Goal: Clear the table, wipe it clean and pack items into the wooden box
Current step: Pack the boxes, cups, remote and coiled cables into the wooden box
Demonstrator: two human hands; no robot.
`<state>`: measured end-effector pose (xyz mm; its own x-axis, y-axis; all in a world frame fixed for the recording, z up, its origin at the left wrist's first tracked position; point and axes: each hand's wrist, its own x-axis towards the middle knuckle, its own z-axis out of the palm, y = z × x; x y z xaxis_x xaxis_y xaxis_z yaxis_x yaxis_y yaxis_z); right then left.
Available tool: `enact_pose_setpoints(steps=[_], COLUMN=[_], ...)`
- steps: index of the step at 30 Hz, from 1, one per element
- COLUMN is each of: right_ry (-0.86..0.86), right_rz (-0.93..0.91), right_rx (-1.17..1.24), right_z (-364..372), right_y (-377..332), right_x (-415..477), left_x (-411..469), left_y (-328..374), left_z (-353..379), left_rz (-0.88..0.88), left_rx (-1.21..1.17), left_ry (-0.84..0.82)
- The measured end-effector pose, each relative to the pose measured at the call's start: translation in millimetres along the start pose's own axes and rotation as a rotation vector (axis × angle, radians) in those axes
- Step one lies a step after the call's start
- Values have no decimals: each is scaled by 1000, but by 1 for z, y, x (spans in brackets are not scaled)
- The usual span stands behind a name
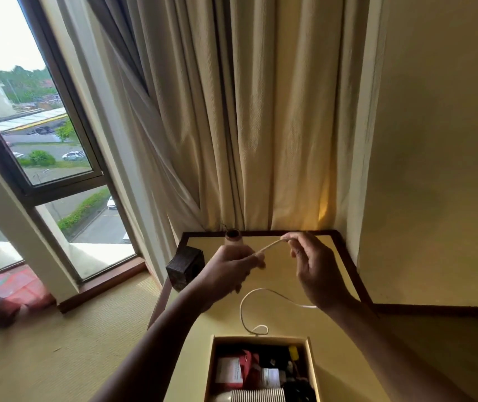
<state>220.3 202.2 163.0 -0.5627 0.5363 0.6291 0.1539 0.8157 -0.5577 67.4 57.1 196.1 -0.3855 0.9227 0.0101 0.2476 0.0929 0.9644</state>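
Observation:
A thin white cord (249, 297) is stretched between both hands above the yellow table (345, 343). My left hand (229, 271) pinches one stretch of it, and my right hand (316, 268) pinches it higher up near the far edge. The rest of the cord loops down and ends at the wooden box's far rim. The open wooden box (311, 364) sits at the table's near edge. It holds sachets, a red packet, a yellow item and stacked ribbed paper cups (258, 395).
A pinkish cup-like vessel (233, 238) stands at the table's far left, partly behind my left hand. A dark carved block (185, 266) sits off the left edge. Curtains hang behind, a wall is on the right, a window on the left.

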Motion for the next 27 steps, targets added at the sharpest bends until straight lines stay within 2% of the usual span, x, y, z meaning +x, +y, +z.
enact_pose_setpoints(steps=[2, 4, 6, 9, 11, 13, 15, 17, 19, 20, 22, 25, 27], right_ry=[11, 54, 86, -96, -247, -294, -300, -319, -294, -259, -189, -102, -16], right_rz=[-3, 67, 139, 225, 252, 245, 226, 207, 183, 167, 95, -68, -181], right_rx=[29, 91, 154, 273, 297, 283, 305, 342, 353, 361, 339, 234, 185], right_z=[-2, 1, 6, 19, 26, 25, 14, -2, -19, -29, -46, -66, -74], right_y=[2, -4, -12, -24, -32, -38, -45, -51, -55, -56, -54, -50, -47], right_x=[3, 2, -2, -15, -25, -31, -33, -31, -25, -19, -8, 4, 11], left_x=[-15, -26, -28, -19, -7, 7, 19, 24, 25, 26, 24, 18, 12], left_y=[3, 15, 30, 52, 66, 75, 76, 70, 64, 62, 60, 58, 56], left_z=[1, 10, 20, 31, 30, 25, 20, 14, 7, 5, 4, 4, 0], left_rz=[-96, -97, 1, 210, 314, 463, 590, 627, 673, 668, 587, 353, 254], left_rx=[-275, -648, -906, -1006, -864, -432, 56, 406, 662, 701, 611, 307, 64], left_ry=[-172, -308, -355, -313, -196, 0, 104, 98, 19, -30, -96, -187, -340])
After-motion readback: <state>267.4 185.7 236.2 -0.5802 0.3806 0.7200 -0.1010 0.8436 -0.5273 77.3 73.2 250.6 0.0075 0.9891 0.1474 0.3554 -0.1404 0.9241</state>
